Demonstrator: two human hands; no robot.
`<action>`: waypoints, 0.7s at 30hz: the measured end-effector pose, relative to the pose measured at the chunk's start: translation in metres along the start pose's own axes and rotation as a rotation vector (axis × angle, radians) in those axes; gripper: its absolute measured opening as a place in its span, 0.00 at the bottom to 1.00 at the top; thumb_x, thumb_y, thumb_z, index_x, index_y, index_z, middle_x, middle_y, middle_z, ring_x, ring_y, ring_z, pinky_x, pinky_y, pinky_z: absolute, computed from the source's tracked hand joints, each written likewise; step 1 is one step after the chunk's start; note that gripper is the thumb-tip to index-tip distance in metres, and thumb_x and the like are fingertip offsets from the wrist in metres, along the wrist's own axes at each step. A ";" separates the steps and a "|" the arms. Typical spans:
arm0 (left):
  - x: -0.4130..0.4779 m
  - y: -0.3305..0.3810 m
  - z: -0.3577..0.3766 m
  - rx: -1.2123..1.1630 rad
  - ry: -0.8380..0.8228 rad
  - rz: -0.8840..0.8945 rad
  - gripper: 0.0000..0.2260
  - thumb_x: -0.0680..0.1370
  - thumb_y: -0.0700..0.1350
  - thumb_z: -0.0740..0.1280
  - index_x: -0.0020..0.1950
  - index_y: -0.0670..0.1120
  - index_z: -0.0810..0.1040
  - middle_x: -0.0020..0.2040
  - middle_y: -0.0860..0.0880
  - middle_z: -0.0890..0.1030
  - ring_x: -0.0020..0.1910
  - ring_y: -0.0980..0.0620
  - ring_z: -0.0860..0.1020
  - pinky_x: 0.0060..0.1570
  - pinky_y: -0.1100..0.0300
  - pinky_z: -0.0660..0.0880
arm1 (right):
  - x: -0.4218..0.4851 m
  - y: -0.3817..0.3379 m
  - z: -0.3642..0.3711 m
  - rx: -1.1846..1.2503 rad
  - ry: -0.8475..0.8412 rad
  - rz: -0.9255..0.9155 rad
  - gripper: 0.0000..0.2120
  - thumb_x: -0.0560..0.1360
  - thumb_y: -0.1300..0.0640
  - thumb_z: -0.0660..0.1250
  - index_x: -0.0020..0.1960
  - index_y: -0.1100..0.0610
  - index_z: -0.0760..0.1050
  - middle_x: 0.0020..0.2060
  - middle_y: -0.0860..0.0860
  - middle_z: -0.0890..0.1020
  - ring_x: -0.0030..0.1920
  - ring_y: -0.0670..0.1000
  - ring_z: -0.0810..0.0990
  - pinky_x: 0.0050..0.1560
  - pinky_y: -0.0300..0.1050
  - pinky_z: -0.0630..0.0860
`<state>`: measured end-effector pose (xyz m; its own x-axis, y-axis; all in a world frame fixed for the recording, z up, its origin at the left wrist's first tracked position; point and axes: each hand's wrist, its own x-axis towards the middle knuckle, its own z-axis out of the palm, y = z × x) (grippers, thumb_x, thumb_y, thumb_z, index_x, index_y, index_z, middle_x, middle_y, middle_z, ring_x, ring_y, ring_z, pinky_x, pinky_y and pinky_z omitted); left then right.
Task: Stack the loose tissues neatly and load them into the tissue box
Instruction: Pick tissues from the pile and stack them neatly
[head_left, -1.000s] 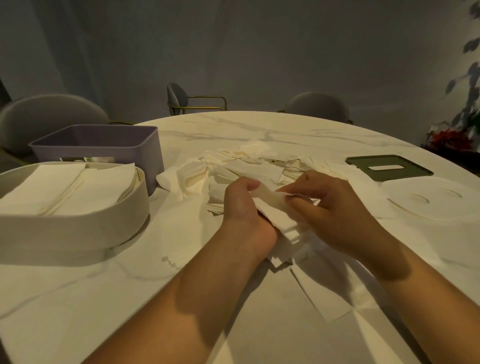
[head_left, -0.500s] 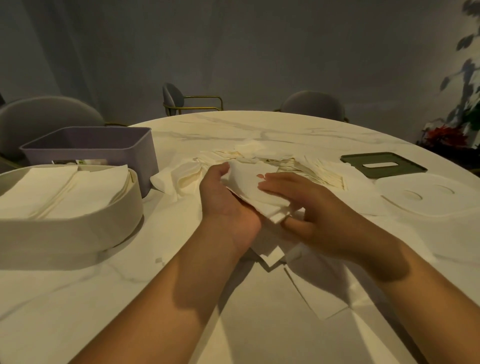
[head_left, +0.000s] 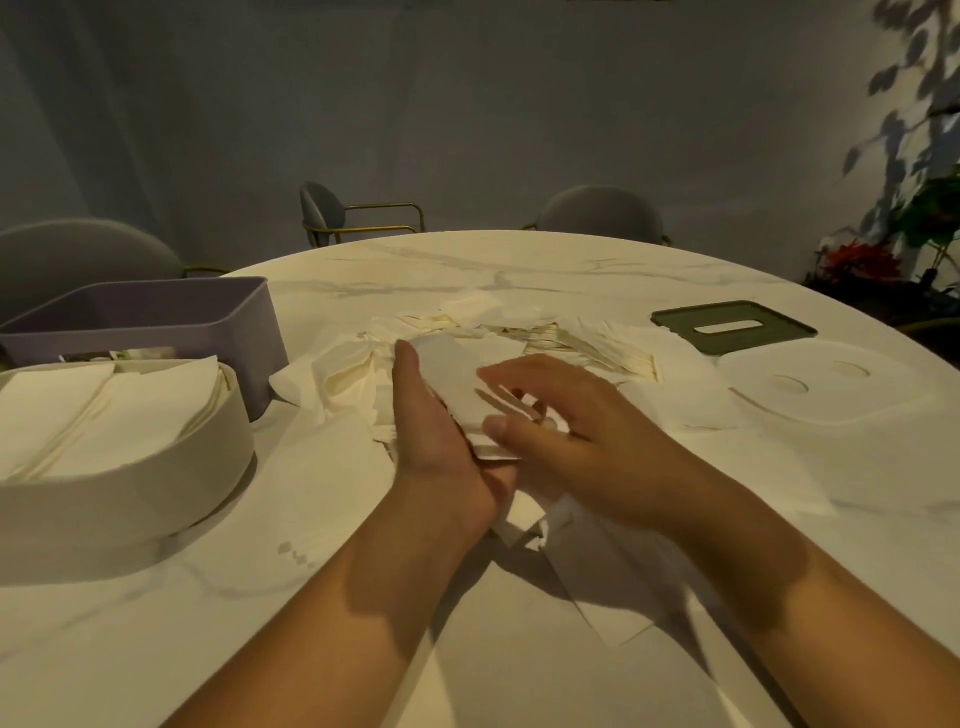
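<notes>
White tissue stack (head_left: 453, 375) at frame centre is pressed between left hand (head_left: 436, 447) and right hand (head_left: 597, 436); fingers are extended, nothing is grasped.

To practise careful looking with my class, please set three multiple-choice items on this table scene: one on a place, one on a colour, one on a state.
1. Where does the green lid lie?
A. On the table, right of the loose tissues
B. On a chair
C. On the floor

2. What colour is the box behind the white tissue box?
A. Green
B. Purple
C. Red

3. The white tissue box is:
A. Empty
B. Open, holding folded tissues
C. Closed under a lid

Answers:
1 A, it rests flat on the marble top beside the pile.
2 B, its walls look purple.
3 B, tissues show inside and no lid covers them.
</notes>
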<state>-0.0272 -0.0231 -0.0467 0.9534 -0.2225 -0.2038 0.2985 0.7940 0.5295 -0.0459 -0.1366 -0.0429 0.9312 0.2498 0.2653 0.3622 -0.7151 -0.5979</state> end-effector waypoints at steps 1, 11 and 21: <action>0.001 -0.001 -0.001 -0.014 -0.002 -0.005 0.28 0.74 0.68 0.59 0.58 0.45 0.79 0.44 0.42 0.85 0.40 0.44 0.83 0.40 0.53 0.80 | 0.000 0.002 -0.002 0.022 0.048 0.005 0.26 0.72 0.33 0.56 0.68 0.39 0.68 0.68 0.39 0.69 0.65 0.41 0.66 0.66 0.50 0.66; 0.006 0.002 -0.005 -0.072 0.005 -0.056 0.30 0.76 0.66 0.58 0.46 0.38 0.79 0.43 0.39 0.82 0.42 0.43 0.79 0.49 0.47 0.75 | 0.023 0.052 -0.049 -0.147 0.298 0.281 0.11 0.77 0.52 0.65 0.58 0.51 0.77 0.58 0.48 0.78 0.53 0.46 0.73 0.53 0.43 0.71; 0.025 0.001 -0.013 0.052 -0.015 -0.088 0.35 0.74 0.71 0.54 0.50 0.39 0.79 0.39 0.41 0.84 0.40 0.45 0.80 0.45 0.49 0.78 | 0.044 0.105 -0.048 -0.534 0.089 0.342 0.14 0.77 0.53 0.64 0.61 0.56 0.76 0.61 0.54 0.76 0.57 0.55 0.74 0.54 0.49 0.72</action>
<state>-0.0040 -0.0205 -0.0622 0.9240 -0.2987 -0.2389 0.3823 0.7406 0.5527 0.0309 -0.2321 -0.0577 0.9754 -0.0884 0.2018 -0.0457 -0.9773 -0.2069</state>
